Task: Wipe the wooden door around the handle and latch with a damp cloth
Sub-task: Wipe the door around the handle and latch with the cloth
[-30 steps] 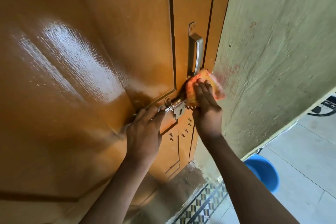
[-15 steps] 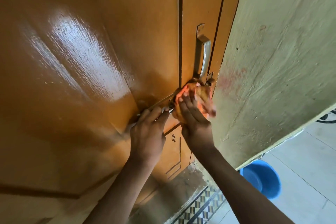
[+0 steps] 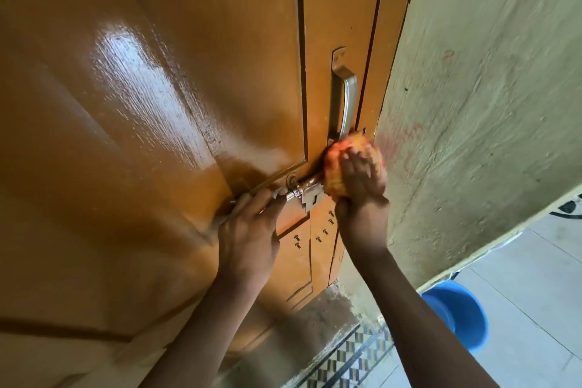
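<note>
The glossy brown wooden door (image 3: 189,88) fills the left and centre of the head view. A metal pull handle (image 3: 345,98) stands upright near its right edge. Below it runs a metal sliding latch (image 3: 307,194). My right hand (image 3: 360,179) presses an orange cloth (image 3: 333,167) against the door at the foot of the handle, just right of the latch. My left hand (image 3: 252,230) rests on the door, its fingers gripping the latch's left end. The cloth hides the latch's right end.
A rough pale green wall (image 3: 478,104) stands right of the door edge. A blue bucket (image 3: 456,315) sits on the light tiled floor at lower right. A patterned tile strip (image 3: 352,362) lies along the threshold below the door.
My right hand with the cloth moved left and down over the latch, then back up and right to the foot of the handle. My left hand stayed on the latch.
</note>
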{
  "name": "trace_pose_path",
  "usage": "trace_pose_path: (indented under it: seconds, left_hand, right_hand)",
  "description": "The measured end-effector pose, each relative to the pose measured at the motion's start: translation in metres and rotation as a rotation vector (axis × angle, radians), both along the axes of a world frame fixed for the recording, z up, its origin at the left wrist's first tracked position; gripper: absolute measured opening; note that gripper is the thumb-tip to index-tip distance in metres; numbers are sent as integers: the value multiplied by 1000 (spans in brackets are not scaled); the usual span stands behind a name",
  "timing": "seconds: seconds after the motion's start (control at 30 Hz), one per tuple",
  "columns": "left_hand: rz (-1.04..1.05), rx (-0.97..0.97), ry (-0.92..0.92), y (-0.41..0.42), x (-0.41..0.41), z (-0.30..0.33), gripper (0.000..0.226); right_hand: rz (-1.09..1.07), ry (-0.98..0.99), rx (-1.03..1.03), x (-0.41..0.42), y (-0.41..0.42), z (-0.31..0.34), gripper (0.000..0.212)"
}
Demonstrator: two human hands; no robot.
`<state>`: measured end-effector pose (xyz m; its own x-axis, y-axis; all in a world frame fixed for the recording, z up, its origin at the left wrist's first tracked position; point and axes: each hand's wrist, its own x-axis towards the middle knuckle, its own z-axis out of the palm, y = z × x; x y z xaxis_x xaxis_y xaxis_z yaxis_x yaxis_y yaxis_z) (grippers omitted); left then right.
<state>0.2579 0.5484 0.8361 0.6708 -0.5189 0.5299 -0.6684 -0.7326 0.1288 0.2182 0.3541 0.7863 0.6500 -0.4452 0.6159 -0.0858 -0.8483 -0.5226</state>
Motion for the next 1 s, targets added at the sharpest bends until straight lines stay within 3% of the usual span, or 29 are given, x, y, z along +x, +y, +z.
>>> trace_pose_path:
  seconds: [0.07, 0.13, 0.23, 0.33, 0.4, 0.53, 0.67, 0.83, 0.9, 1.0]
  left_hand:
    - [8, -7, -10, -1, -1, 1, 59]
    - [15, -14, -19, -3, -3, 2, 59]
    - [30, 7, -40, -4, -6, 3, 61]
    - [61, 31, -81, -2, -7, 2, 60]
    - [51, 12, -82, 0, -7, -2, 56]
    - [105, -2, -90, 3, -13, -7, 35]
    - [120, -94, -78, 5, -11, -10, 21]
    - [92, -99, -37, 5, -10, -14, 20]
    - [92, -91, -32, 6, -10, -14, 22]
    - [88, -96, -21, 7, -10, -17, 24]
  right_hand:
    - [20, 29, 41, 4, 18, 5, 66]
    - [191, 60, 6, -2, 41, 7, 70]
    - [252, 0, -64, -10, 25, 14, 61]
    - [67, -73, 179, -3, 5, 20, 57]
    - [111, -43, 257, -4, 26, 24, 60]
    - [433, 14, 40, -19, 48, 9, 73]
    - [184, -76, 213, -6, 30, 11, 70]
    - [521, 29, -215, -13, 43, 4, 57]
    - [429, 7, -208, -9, 20, -1, 61]
    - [143, -28, 63, -6, 5, 3, 64]
